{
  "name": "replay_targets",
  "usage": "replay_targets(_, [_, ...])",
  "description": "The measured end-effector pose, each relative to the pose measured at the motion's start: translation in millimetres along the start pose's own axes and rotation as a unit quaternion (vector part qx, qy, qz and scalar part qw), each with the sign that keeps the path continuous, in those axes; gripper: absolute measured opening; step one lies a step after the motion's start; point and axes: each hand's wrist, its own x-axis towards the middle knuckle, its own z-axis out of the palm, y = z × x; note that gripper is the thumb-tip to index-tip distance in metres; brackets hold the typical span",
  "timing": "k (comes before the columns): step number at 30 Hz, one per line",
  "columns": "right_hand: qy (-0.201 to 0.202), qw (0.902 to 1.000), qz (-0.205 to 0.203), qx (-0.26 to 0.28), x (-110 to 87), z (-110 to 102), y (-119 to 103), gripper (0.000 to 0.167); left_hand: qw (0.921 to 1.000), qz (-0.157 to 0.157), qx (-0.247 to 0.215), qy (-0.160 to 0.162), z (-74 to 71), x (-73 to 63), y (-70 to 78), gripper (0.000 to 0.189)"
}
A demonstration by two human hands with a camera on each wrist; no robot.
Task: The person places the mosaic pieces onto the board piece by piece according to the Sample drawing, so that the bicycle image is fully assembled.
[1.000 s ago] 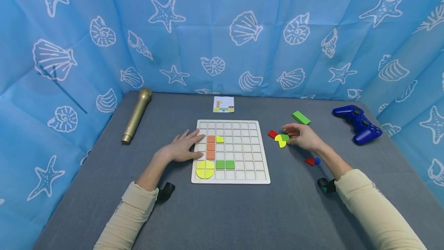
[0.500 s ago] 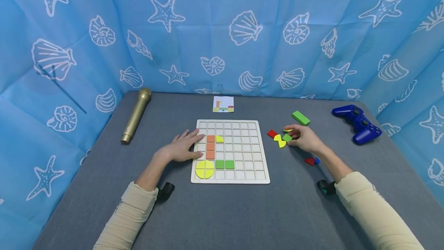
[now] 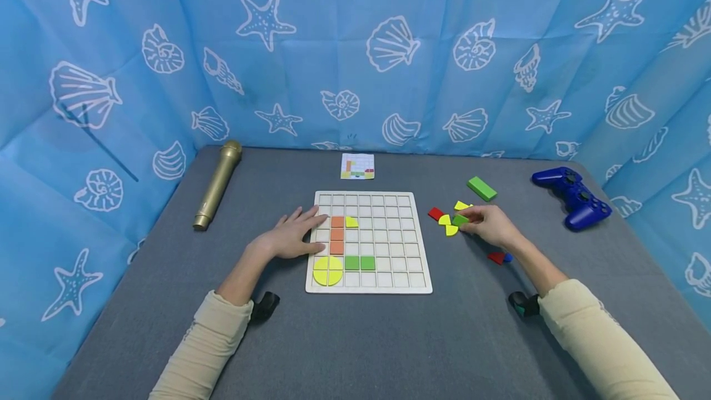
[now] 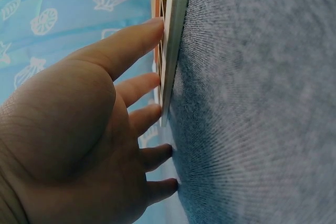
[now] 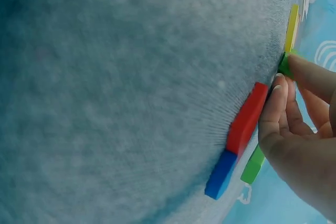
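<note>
Head: gridded board bears orange tiles, yellow tiles and green tiles; red tile and blue piece, right of it, apparently remain. Left wrist: left hand spread, thumb touching board. Right wrist: right hand, grip pinching loose green tile.

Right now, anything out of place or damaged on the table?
No visible damage or spills. Mildly odd: a gold microphone lies left of the grid board, a blue game controller right of it; neither seems to belong with it.
</note>
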Motion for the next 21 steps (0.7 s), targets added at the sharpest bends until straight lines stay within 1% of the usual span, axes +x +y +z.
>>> replay_targets(2, [0.007,0.9999,0.011,-0.003,-0.9,0,0,0.036,1.0000,0.001,0.000,0.001,-0.1,0.0,0.0,0.071])
replay_targets(4, [0.014,0.9996,0.020,0.014,-2.0,1,-1,0.037,1.0000,0.001,-0.001,0.000,-0.2,0.0,0.2,0.071])
replay_targets(8, [0.027,0.9958,0.036,0.079,-3.6,1,-3,0.041,1.0000,0.000,-0.001,0.000,0.0,0.1,0.2,0.071])
replay_targets(12, [0.025,0.9866,0.054,0.152,-4.8,1,-7,0.046,1.0000,-0.002,0.000,0.001,0.2,0.8,-0.1,0.071])
replay_targets(14, [0.021,0.9829,0.057,0.174,-5.9,1,-10,0.047,1.0000,-0.003,0.001,0.000,0.5,1.7,-0.4,0.071])
replay_targets(16, [0.015,0.9805,0.056,0.188,-6.9,3,-13,0.048,1.0000,-0.002,0.002,0.001,0.6,2.4,-0.7,0.071])
replay_targets(21, [-0.007,0.9807,0.037,0.192,-9.0,8,-21,0.045,1.0000,-0.004,0.002,0.000,0.6,3.4,-1.0,0.071])
